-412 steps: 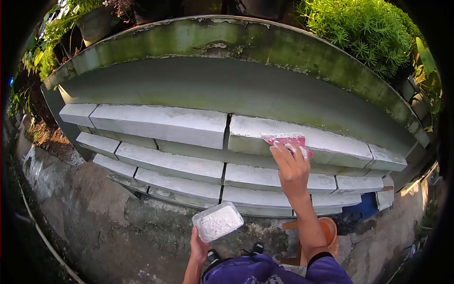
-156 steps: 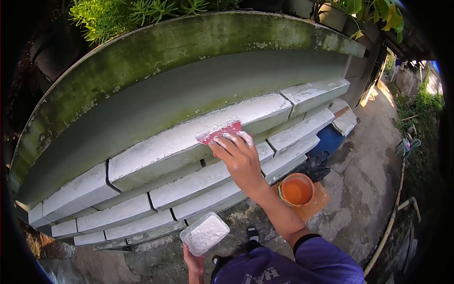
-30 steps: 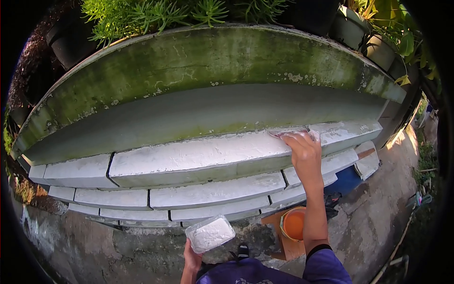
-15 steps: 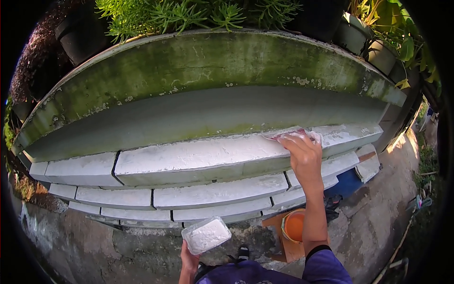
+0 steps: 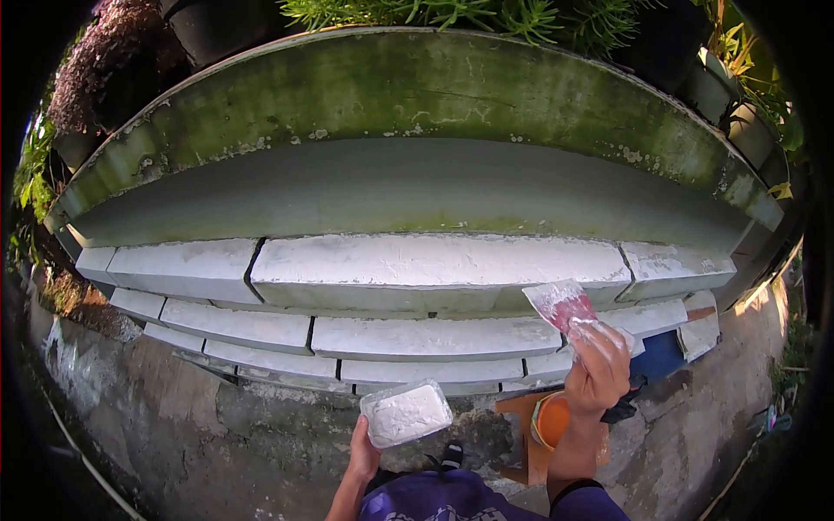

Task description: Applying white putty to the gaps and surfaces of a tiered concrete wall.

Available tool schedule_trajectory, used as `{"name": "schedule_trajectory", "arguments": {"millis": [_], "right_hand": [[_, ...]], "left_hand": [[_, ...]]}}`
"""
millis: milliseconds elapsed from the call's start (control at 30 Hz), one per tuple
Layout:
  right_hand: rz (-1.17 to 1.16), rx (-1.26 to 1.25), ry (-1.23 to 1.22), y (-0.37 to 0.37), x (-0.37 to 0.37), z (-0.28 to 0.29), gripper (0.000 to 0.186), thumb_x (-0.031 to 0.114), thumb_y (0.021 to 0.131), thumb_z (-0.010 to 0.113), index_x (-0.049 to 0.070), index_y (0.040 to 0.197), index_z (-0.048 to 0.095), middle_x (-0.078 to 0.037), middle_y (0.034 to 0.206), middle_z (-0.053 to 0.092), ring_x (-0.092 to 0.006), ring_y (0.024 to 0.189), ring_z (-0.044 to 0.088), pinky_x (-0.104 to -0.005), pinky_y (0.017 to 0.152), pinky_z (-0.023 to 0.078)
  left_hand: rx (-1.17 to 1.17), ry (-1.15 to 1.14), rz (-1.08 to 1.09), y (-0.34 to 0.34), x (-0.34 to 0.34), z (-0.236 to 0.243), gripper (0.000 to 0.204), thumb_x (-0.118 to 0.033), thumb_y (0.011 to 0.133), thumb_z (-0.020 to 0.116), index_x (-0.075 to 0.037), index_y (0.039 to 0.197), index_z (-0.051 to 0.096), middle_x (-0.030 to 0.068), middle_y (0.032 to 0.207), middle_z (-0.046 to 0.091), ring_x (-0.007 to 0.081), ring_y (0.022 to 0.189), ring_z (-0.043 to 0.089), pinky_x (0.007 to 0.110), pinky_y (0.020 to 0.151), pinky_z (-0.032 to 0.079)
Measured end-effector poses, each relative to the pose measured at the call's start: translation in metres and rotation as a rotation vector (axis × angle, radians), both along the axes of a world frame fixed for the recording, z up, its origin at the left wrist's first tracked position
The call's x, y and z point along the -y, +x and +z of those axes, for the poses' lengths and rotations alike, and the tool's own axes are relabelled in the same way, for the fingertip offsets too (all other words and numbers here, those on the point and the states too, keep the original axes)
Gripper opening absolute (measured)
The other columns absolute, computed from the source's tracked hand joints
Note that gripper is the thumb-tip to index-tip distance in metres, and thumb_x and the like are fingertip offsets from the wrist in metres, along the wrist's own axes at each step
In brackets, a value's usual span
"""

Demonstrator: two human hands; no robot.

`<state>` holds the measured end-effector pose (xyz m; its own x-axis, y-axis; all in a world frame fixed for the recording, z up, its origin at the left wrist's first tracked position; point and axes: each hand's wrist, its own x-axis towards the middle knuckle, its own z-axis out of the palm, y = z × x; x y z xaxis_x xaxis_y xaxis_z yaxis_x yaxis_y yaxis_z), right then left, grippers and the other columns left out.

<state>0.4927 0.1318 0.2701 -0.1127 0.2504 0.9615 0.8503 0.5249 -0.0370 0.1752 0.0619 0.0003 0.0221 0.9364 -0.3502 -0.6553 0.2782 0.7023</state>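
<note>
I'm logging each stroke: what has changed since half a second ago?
The right hand has pulled the red scraper back from the grey wall, off the top of the long upper block. Nothing was let go; the left hand still holds the clear tray of white paste.

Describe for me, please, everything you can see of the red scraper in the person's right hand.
The scraper is a flat, pinkish-red tool, perhaps plastic, with a broad, straight edge narrowing toward the grip. White paste coats the area near that edge and streaks the red below. It slants, edge toward upper left, across the front of the long upper block in view; contact with it cannot be told. The right hand grips the narrower end, its fingers hiding the rest.
</note>
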Motion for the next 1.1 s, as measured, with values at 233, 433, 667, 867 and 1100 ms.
{"name": "schedule_trajectory", "arguments": {"millis": [233,433,667,867,1100], "right_hand": [[0.477,-0.304,-0.423,-0.059,0.037,-0.080,0.022,-0.009,0.077,0.068,0.003,0.095,0.074,-0.012,0.092,0.075,-0.0281,0.085,0.073,-0.0372,0.075,0.056],[0.482,-0.482,-0.946,-0.077,0.042,-0.127,0.023,-0.014,0.077,0.062,-0.004,0.096,0.072,-0.014,0.090,0.075,-0.0197,0.079,0.073,-0.0273,0.072,0.055],[0.382,-0.599,-0.993,-0.086,0.043,-0.143,0.019,-0.012,0.084,0.061,-0.006,0.101,0.070,-0.010,0.086,0.074,-0.0091,0.078,0.068,-0.0231,0.071,0.052],[0.289,-0.664,-0.972,-0.100,0.044,-0.139,0.019,-0.011,0.086,0.061,-0.008,0.104,0.067,-0.008,0.087,0.073,-0.0079,0.081,0.066,-0.0235,0.073,0.052],[0.284,-0.817,-0.950,-0.118,0.044,-0.149,0.016,-0.003,0.084,0.067,-0.004,0.100,0.068,-0.011,0.075,0.071,-0.0097,0.066,0.065,-0.0277,0.063,0.050]], "left_hand": [[-0.106,0.059,-0.043,0.013,-0.011,0.033,0.060,-0.043,0.107,0.045,-0.008,0.153,0.036,0.0073,0.147,0.050,0.0184,0.134,0.050,0.037,0.109,0.043],[-0.136,0.056,-0.122,0.018,-0.005,0.059,0.057,-0.040,0.108,0.045,-0.007,0.153,0.036,0.0057,0.143,0.053,0.0158,0.130,0.053,0.034,0.106,0.045],[-0.161,0.054,-0.129,0.011,-0.008,0.064,0.060,-0.043,0.107,0.047,-0.008,0.154,0.035,0.0052,0.142,0.053,0.0152,0.127,0.054,0.031,0.103,0.045],[-0.128,0.070,-0.129,0.002,-0.008,0.075,0.060,-0.041,0.108,0.045,-0.005,0.154,0.034,0.0074,0.144,0.052,0.0156,0.129,0.053,0.031,0.106,0.043],[-0.115,0.081,-0.111,-0.001,-0.004,0.075,0.059,-0.040,0.109,0.043,-0.004,0.154,0.033,0.0089,0.146,0.050,0.0168,0.132,0.052,0.033,0.108,0.043]]}}
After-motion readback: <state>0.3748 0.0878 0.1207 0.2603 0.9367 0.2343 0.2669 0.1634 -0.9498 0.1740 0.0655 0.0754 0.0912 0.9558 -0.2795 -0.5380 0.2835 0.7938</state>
